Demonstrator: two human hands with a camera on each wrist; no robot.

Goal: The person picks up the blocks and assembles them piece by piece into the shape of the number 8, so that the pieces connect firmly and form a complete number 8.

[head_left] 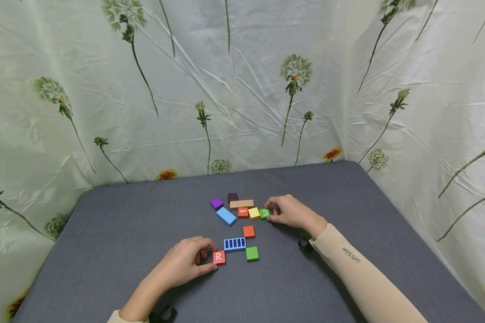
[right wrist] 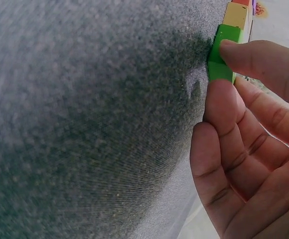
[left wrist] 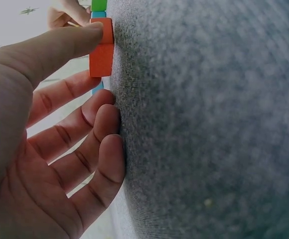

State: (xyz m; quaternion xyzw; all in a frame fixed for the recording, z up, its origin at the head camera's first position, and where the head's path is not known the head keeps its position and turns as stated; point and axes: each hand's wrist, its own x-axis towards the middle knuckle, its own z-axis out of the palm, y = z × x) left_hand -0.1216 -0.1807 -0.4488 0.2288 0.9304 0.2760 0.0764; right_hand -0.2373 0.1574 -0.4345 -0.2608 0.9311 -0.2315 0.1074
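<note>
My left hand [head_left: 184, 261] pinches a red block marked R [head_left: 219, 257] between thumb and forefinger, flat on the table. In the left wrist view the thumb lies on one side of this red block [left wrist: 100, 60], and the other fingers curl loosely at the cloth. Farther back, my right hand [head_left: 294, 212] pinches a green block marked 3 [head_left: 264, 213] at the right end of a short row. Beside that block sit a yellow block [head_left: 253, 213] and a red block marked 1 [head_left: 243, 212]. The right wrist view shows thumb and fingertips on the green block [right wrist: 221, 69].
A blue slotted block [head_left: 235, 244], an orange block [head_left: 249, 232] and a plain green block [head_left: 252, 254] lie near the left hand. Behind are a light blue block [head_left: 226, 216], purple block [head_left: 217, 203], tan strip [head_left: 241, 204] and dark block [head_left: 232, 197]. A floral curtain [head_left: 246, 89] borders the table.
</note>
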